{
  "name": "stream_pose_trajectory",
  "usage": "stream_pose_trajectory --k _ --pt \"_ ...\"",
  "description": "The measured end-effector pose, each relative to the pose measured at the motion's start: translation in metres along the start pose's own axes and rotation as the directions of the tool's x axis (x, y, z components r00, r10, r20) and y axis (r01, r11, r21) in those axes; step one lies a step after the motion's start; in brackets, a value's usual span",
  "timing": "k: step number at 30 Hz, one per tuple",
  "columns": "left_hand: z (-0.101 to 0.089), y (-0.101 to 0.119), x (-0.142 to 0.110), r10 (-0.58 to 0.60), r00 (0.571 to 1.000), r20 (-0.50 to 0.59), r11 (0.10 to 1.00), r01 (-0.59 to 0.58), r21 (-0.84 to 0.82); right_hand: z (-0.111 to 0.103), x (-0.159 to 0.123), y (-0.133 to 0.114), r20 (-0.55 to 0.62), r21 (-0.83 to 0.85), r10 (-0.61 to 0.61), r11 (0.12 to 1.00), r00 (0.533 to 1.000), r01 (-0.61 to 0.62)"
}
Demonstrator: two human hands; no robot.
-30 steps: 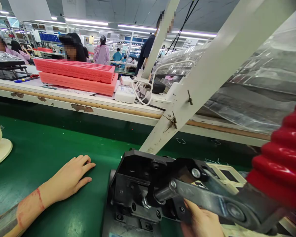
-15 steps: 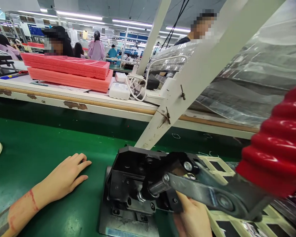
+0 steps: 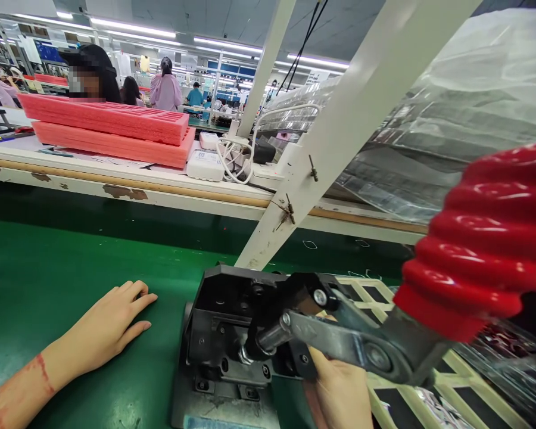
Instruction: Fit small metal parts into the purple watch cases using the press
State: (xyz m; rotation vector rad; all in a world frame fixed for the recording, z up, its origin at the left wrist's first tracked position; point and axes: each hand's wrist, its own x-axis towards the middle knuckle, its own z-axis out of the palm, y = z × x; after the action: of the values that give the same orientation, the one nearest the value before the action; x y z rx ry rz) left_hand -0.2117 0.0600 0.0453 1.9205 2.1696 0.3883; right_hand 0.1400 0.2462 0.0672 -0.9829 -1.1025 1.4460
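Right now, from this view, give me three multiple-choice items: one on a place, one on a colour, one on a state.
1. Where is the left hand?
A. On the foam trays
B. On the green belt beside the black hand press
C. Inside the press

2. What colour is the ribbed grip?
A. Blue
B. Black
C. Red

3. What is the right hand doing?
A. Lying flat on the belt
B. Holding the steel lever
C. Lifting a tray

1 B: the open palm lies flat left of the press.
2 C: its ribs are glossy red.
3 B: the hand sits around the lever.
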Motion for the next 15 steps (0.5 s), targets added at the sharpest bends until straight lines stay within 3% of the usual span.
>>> stream_pose_trajectory --k 3,6,12,15 --pt "-0.001 0.001 0.0 0.0 1.0 -0.006 1.0 0.0 0.005 -0.001 0.002 0.005 0.02 -0.032 -0.022 0.999 1.0 0.022" --pt "-0.001 0.002 -0.001 0.01 1.0 0.001 1.0 -0.01 0.016 -0.003 0.004 0.009 0.02 -0.027 0.067 0.997 0.998 -0.067" --pt "-0.003 0.005 0.001 0.002 1.0 0.016 0.999 -0.003 0.037 -0.009 0.013 0.009 -0.099 0.053 0.15 0.988 0.984 -0.145" --pt "-0.004 0.006 0.002 -0.001 1.0 0.017 1.0 0.001 0.03 -0.013 0.015 0.011 -0.016 0.035 0.155 0.987 0.988 -0.154"
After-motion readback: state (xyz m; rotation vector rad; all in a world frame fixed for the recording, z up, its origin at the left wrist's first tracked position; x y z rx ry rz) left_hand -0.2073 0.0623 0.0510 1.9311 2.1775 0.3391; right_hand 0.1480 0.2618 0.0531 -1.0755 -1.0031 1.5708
